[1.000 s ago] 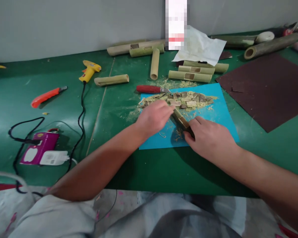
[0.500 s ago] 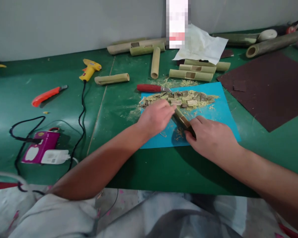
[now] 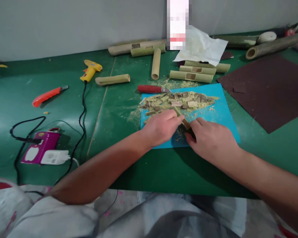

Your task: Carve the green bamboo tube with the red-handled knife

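Observation:
A short bamboo tube (image 3: 185,123) with a cut opening in its side slants over a blue sheet (image 3: 227,122). My right hand (image 3: 212,135) is wrapped around its near end. On the tube's upper side, beside the opening, press the closed fingers of my left hand (image 3: 165,126); anything small inside them is hidden. Just beyond both hands lies a heap of bamboo chips and shavings (image 3: 180,103) on the sheet. A red-handled tool (image 3: 149,89) rests at the heap's far left, its metal end partly among the chips.
Several bamboo tubes, one notched tube (image 3: 191,76) among them, lie at the back, near a white paper (image 3: 201,44). A dark brown sheet (image 3: 268,92) lies right. Leftward are a yellow glue gun (image 3: 90,70), an orange utility knife (image 3: 48,96) and a purple power strip (image 3: 46,143) with cords.
My left hand has slid along the tube toward me and to the right, uncovering the tube's far end and more chips. My right hand keeps its hold with hardly any movement.

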Action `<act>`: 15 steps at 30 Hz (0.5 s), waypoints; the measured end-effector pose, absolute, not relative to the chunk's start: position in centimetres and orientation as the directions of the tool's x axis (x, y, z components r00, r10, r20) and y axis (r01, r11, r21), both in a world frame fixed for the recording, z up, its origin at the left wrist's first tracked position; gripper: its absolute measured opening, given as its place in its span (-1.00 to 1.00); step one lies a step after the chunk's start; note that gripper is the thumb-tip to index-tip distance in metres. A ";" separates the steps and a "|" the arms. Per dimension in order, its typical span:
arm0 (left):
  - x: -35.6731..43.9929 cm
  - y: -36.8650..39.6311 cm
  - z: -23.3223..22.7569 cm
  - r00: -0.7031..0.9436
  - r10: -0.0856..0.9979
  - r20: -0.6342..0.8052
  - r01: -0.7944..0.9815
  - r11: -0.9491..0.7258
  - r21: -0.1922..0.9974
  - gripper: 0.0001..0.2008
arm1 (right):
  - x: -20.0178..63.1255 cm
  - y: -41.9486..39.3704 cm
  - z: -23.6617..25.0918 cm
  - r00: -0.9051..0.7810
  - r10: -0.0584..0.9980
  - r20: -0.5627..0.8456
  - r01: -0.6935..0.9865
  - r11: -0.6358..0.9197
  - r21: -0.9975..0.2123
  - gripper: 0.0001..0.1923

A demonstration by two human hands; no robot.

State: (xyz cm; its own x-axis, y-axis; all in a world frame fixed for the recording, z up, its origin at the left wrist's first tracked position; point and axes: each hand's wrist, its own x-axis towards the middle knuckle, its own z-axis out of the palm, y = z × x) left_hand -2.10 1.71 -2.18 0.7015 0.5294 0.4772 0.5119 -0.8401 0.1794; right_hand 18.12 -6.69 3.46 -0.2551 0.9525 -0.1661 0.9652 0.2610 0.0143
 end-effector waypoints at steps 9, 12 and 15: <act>-2.0 1.5 -2.0 0.694 0.546 0.468 0.531 -0.828 0.179 -0.56 | 18.1 -6.7 3.5 -0.240 0.956 -0.170 0.968 0.249 0.032 -0.76; -2.0 1.5 -1.9 0.695 0.562 0.449 0.546 -0.818 0.179 -0.55 | 18.1 -6.7 3.5 -0.255 0.956 -0.146 0.965 0.262 0.028 -0.78; -2.0 1.4 -1.8 0.694 0.563 0.449 0.529 -0.821 0.214 -0.57 | 18.0 -6.8 3.6 -0.266 0.955 -0.134 0.961 0.273 0.039 -0.79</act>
